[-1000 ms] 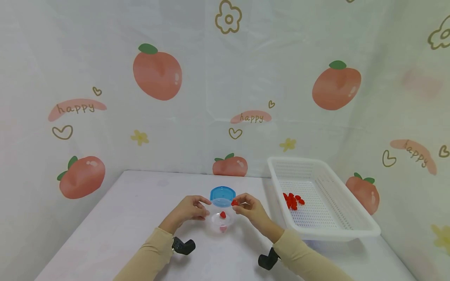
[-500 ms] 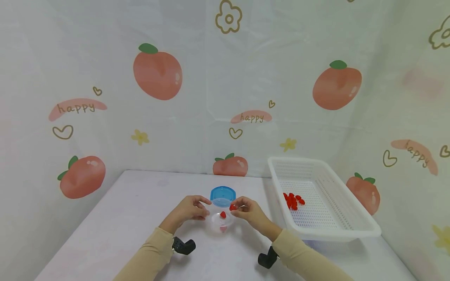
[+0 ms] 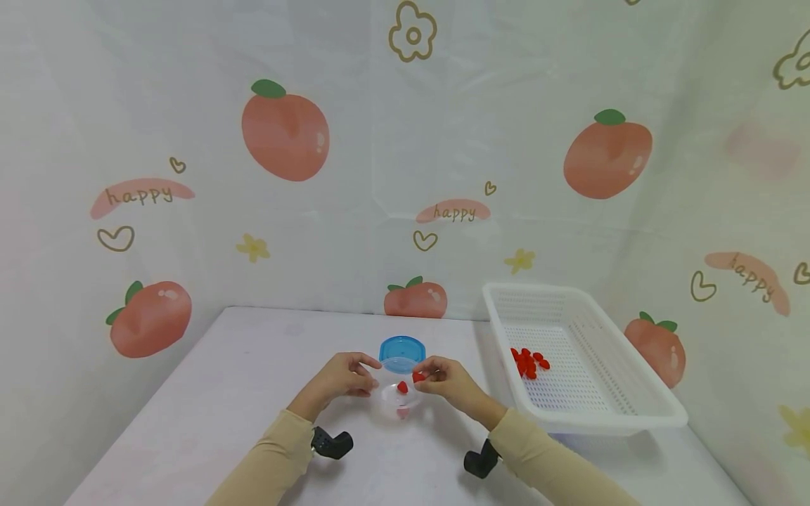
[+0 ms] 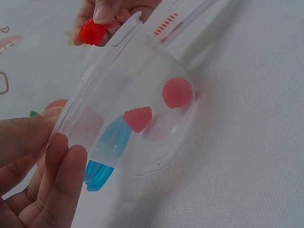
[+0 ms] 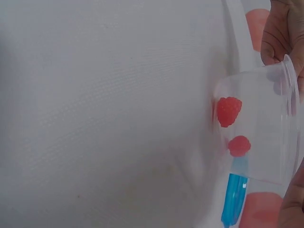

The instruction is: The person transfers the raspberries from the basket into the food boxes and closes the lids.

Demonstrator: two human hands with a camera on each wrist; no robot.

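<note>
A clear plastic tub stands on the table in front of me. Two raspberries lie inside it, most plainly seen through its wall in the wrist views. My left hand holds the tub's rim from the left; the left wrist view has its fingers curled at the rim. Over the right side of the opening, my right hand pinches another raspberry between thumb and fingertips. A blue lid is just behind the tub, partly seen through it in the left wrist view.
A white perforated basket stands at the right of the table, with several raspberries bunched at its left side. Behind hangs a white curtain with fruit prints. Black wrist devices stick out below both hands.
My right hand has moved slightly left and down, bringing its raspberry over the tub's opening. The left hand has kept its place at the rim.
</note>
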